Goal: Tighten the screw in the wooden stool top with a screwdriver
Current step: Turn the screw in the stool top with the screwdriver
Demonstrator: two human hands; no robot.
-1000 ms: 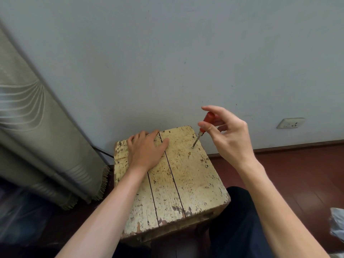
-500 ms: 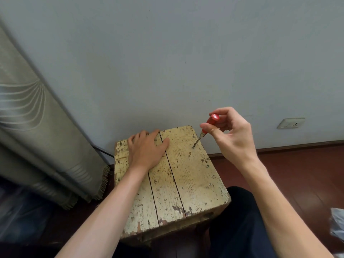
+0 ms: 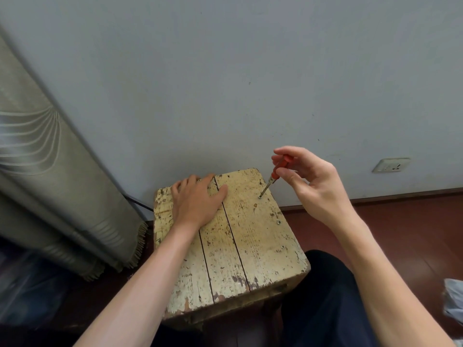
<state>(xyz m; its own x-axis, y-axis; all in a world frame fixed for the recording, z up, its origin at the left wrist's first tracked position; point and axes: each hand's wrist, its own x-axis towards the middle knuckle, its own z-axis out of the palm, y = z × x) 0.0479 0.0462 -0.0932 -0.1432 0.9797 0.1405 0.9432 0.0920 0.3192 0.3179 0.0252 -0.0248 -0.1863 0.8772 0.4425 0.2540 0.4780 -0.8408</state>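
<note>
A worn, cream-painted wooden stool top made of three planks stands against the wall. My left hand lies flat on its far left part, fingers spread. My right hand pinches the red handle of a small screwdriver with fingertips. The tool leans to the right, and its metal tip rests on a screw near the stool's far right edge. Two more screw heads show along the right plank.
A grey wall rises right behind the stool, with a socket low at the right. A folded grey curtain hangs at the left, a dark cable beside it. Dark red floor lies to the right; my dark-trousered knee is below.
My right fingers have shifted around the red handle, turning it, while the tip stays on the same screw. My left hand has not moved.
</note>
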